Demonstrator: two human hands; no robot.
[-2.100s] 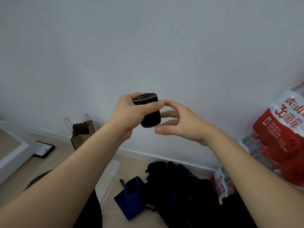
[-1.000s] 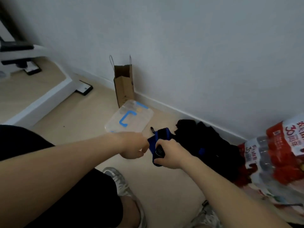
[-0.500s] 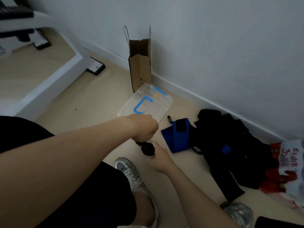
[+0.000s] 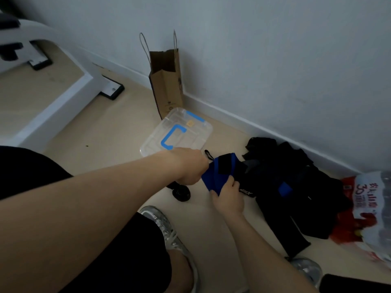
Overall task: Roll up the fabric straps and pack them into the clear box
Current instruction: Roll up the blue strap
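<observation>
Beside the clear box (image 4: 191, 142), the right hand (image 4: 228, 197) pinched the soft, limp blue strap (image 4: 220, 176) by its end, likely the best hold; the left hand (image 4: 188, 166) hid its grip.

The strap (image 4: 220, 174) was bright blue with a black patch across it. The roll (image 4: 181, 194) just left of it was black. The pile (image 4: 300, 197) to the right was black, with one blue patch and small white lettering. The box (image 4: 190, 140), farther off, was clear with a light blue handle and latch. The bag (image 4: 167, 87) was brown, the floor (image 4: 105, 127) beige, the wall (image 4: 275, 49) pale grey-blue, the skirting (image 4: 232, 117) white. The pack (image 4: 368, 199) at the right was red and white. The near shoe (image 4: 163, 225) was silver, the shorts (image 4: 137, 261) black.
</observation>
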